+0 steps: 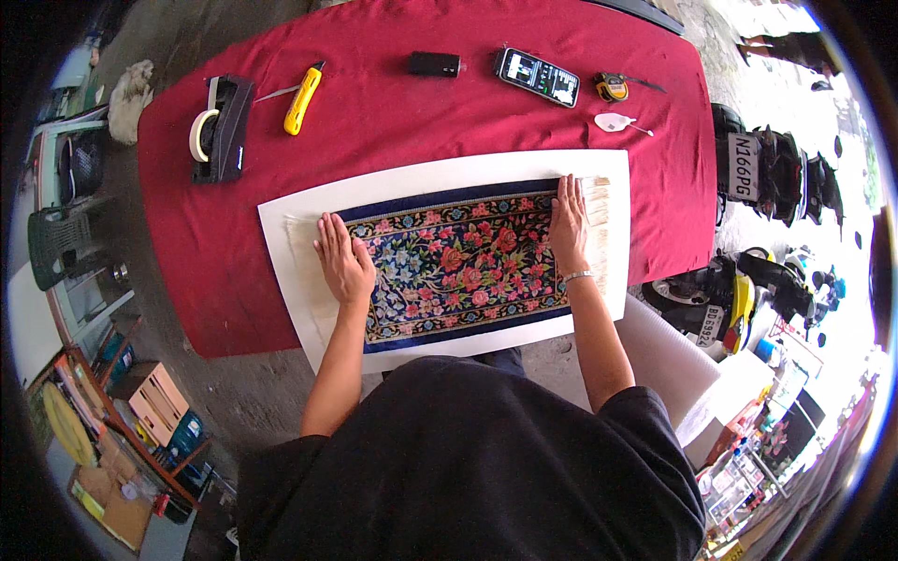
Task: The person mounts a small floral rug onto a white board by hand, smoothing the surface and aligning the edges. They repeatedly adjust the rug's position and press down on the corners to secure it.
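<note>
A small floral rug [468,262] with a navy border and cream fringes at both ends lies on a large white sheet [421,351]. My left hand [346,262] rests flat on the rug's left end, fingers extended over its edge by the fringe. On the opposite end, my right hand [571,224] lies flat with fingers pointing away from me, a silver band on that wrist. Both hands press on the rug with nothing gripped. The sheet sits on a table covered with red cloth [206,262].
Along the back are a tape dispenser [224,122], yellow cutter [301,101], black block [432,64], phone [538,77], tape measure [611,86] and small white object [615,122]. Motorbikes [786,178] and bubble wrap [669,374] are right, shelving [150,411] left, a person [786,51] beyond.
</note>
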